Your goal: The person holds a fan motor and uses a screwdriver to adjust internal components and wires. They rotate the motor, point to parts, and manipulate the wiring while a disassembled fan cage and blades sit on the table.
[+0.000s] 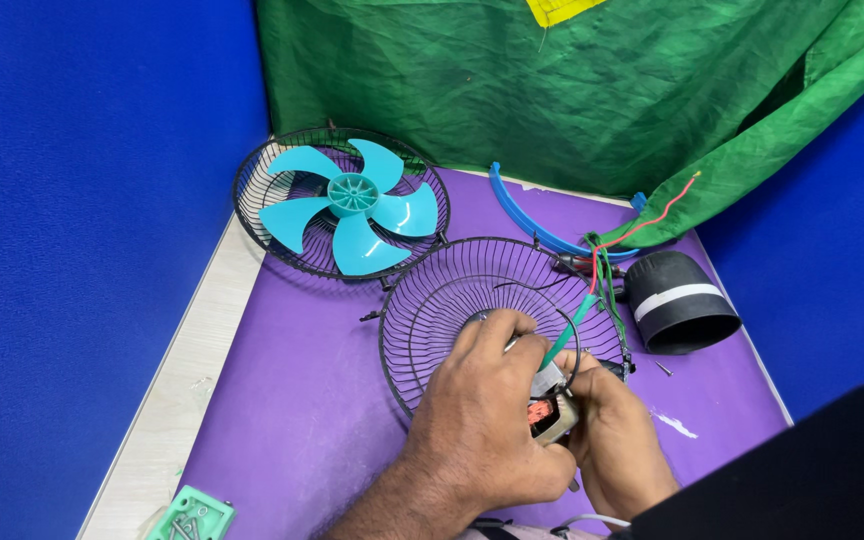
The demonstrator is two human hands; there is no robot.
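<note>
Gripping small metal fan motor w/ copper windings (552, 412) btwn both hands, over rim of black wire fan guard (452, 290) on purple mat (302, 400). Left hand (487, 415) clenching motor; right hand (617, 440) clasping opposite side. Teal fan blade (352, 205) lying in 2nd guard behind.

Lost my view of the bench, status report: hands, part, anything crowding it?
Left hand and right hand both clamped on small fan motor, over the wire grille. Motor wires trail beside black housing. Loose screw nearby.
</note>
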